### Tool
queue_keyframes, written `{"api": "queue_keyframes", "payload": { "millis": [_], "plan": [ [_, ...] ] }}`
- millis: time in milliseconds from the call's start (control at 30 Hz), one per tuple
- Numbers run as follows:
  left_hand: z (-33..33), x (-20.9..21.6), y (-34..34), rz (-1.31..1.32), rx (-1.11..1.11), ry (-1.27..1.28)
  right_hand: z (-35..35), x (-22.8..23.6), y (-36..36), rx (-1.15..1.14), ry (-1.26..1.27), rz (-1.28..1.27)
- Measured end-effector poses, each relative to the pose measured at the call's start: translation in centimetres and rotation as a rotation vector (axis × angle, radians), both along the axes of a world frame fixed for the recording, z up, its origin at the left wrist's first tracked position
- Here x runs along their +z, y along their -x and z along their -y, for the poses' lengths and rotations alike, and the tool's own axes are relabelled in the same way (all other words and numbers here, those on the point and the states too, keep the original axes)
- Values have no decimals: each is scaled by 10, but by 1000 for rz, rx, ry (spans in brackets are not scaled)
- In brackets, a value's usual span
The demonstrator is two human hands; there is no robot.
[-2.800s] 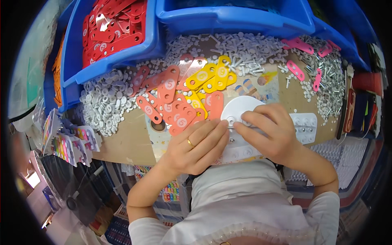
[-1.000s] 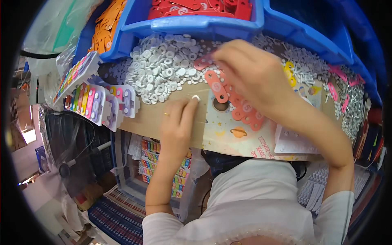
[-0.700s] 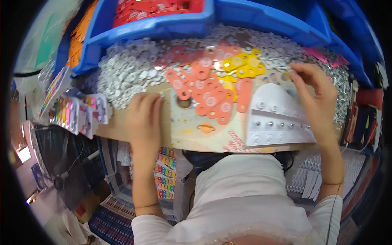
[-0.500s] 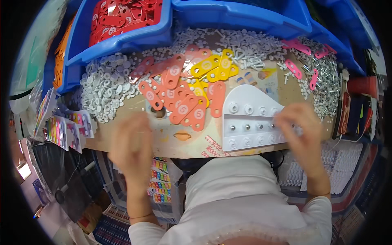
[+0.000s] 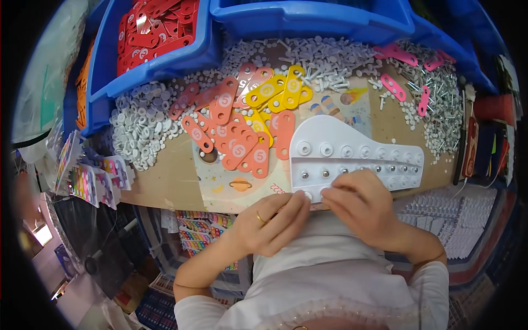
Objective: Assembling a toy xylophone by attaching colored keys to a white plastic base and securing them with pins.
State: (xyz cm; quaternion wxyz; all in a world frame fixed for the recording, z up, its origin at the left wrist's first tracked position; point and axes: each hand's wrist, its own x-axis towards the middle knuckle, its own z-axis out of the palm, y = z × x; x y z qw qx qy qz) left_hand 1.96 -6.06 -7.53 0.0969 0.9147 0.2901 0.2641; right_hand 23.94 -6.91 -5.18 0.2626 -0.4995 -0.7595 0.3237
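Note:
A white plastic board [image 5: 330, 132], wide and rounded at its left end, lies at the table's front edge. Ring-shaped holders line its upper and lower rows, and shiny metal pieces sit along the middle row. At its lower left corner, the fingertips of my left hand [image 5: 275, 223] are pinched together. My right hand [image 5: 366, 212] is bent over the lower row just beside them, thumb and fingers closed. Whatever lies between the fingertips of either hand is hidden or too small to name. Left of the board is a loose pile of coral strips with holes [image 5: 239, 146], with yellow strips [image 5: 275, 91] behind.
White caps and rings [image 5: 140, 126] are heaped at the left. White pegs [image 5: 330, 63] and metal pins [image 5: 443, 104] lie farther back and right, among pink strips [image 5: 393, 87]. Blue bins [image 5: 313, 19] border the back; one holds red strips [image 5: 157, 36]. Colourful carded pieces [image 5: 99, 176] stand at the left edge.
My left hand has moved right from beside the coral strips to the board's lower left corner. My right hand has come left and nearer from the board's right part to its lower row.

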Motion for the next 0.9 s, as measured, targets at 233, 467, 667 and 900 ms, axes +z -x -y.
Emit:
{"api": "queue_keyframes", "payload": {
  "millis": [233, 467, 667, 900],
  "plan": [
    [-4, -17, -3, 74, -53, -176, 3, -11, -2, 100, -375, 155],
    [0, -16, 8, 202, 43, 100, 2, -13, -12, 145, -347, 83],
    [4, -8, 10, 238, 178, 103, -5, 3, 0, 83, -180, 138],
    [-58, 3, 97, 2, 889, -68, -77, 17, 54, 341, -311, 61]
  ]
}}
